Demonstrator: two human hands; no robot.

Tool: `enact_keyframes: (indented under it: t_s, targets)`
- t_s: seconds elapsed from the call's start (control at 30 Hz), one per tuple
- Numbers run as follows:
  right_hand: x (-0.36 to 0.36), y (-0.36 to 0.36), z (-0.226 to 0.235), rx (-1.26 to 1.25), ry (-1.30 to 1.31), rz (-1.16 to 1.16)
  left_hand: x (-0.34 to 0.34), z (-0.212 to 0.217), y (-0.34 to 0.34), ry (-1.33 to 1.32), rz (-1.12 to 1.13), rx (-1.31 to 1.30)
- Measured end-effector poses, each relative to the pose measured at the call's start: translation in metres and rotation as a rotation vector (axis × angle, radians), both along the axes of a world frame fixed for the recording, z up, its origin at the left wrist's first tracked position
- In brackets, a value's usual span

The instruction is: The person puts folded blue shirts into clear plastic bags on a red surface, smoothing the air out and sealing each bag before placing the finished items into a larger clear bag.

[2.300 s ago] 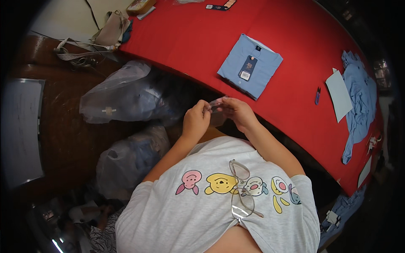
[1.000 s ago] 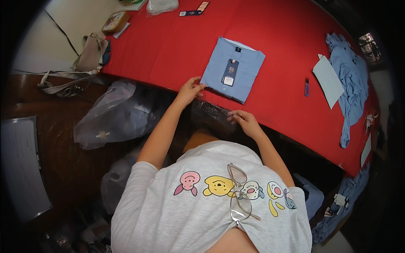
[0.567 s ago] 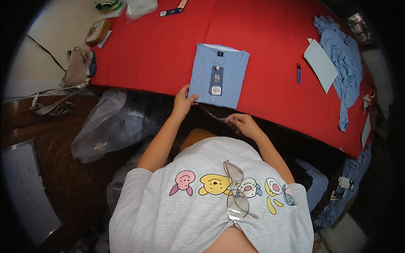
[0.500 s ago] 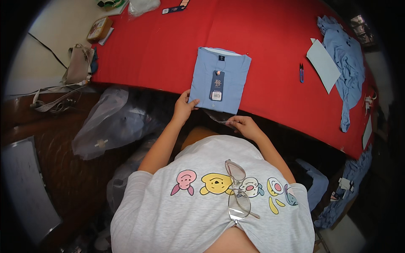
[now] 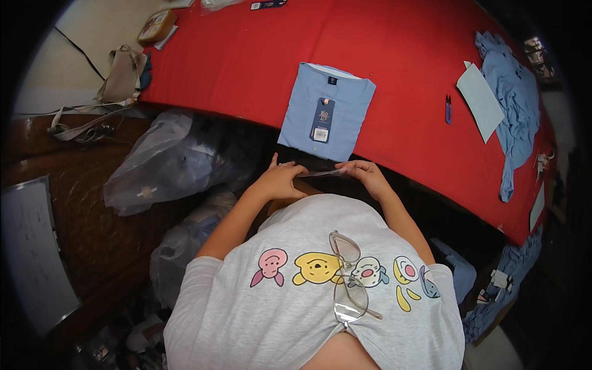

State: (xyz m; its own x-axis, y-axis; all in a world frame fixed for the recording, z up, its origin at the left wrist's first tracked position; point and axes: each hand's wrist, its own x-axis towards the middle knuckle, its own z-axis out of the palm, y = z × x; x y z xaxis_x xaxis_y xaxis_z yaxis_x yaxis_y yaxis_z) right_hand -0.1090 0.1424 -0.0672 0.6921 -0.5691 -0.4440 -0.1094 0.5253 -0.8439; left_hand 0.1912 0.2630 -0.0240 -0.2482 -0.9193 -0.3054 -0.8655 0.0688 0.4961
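Note:
A folded light-blue shirt (image 5: 296,117) lies at the front edge of a red-covered table (image 5: 234,74), its lower edge jutting slightly past the border. On its front rests a dark-blue hang tag (image 5: 322,120) with a white label. Just below the shirt, a strip of clear plastic, seemingly a bag (image 5: 323,174), stretches between my hands. My left hand (image 5: 280,180) pinches one end, its index finger raised. Thumb and fingers of my right hand (image 5: 368,176) close on the other end. Neither hand touches the shirt; most of the plastic is hidden.
Right of the shirt lie small blue thread snips (image 5: 448,110), a pale card sheet (image 5: 480,102) and a crumpled blue garment (image 5: 515,105). A large filled clear bag (image 5: 154,163) stands below the table at left. A yellowish box (image 5: 155,28) sits at the far left corner.
My left hand has let go of the shirt's lower left corner and moved down to the plastic. My right hand keeps hold of the plastic, now drawn out between both hands.

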Motion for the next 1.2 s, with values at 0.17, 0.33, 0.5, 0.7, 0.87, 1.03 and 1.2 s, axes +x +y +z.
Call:
enact_keyframes:
  t_s: [0.17, 0.33, 0.5, 0.7, 0.87, 1.03, 1.2]
  targets:
    - [-0.003, 0.006, -0.022, -0.182, 0.124, -0.086, 0.018, -0.029, -0.011, 0.077, 0.133, 0.192]
    - [0.009, -0.007, 0.007, -0.714, 0.314, -0.224, 0.029, -0.036, -0.022, 0.147, 0.296, -0.021]
    - [0.027, -0.029, 0.028, -0.808, 0.347, -0.136, 0.047, -0.027, -0.027, 0.100, 0.322, -0.183]
    - [0.048, -0.042, 0.020, -0.885, 0.465, -0.171, 0.054, -0.007, -0.033, -0.135, 0.402, -0.457]
    - [0.048, -0.043, 0.013, -0.889, 0.489, -0.182, 0.060, -0.003, -0.047, -0.152, 0.423, -0.491]
    - [0.044, -0.042, 0.011, -0.786, 0.453, -0.270, 0.064, -0.003, -0.072, -0.154, 0.417, -0.376]
    - [0.039, -0.042, 0.010, -0.740, 0.445, -0.298, 0.061, -0.001, -0.105, -0.148, 0.390, -0.263]
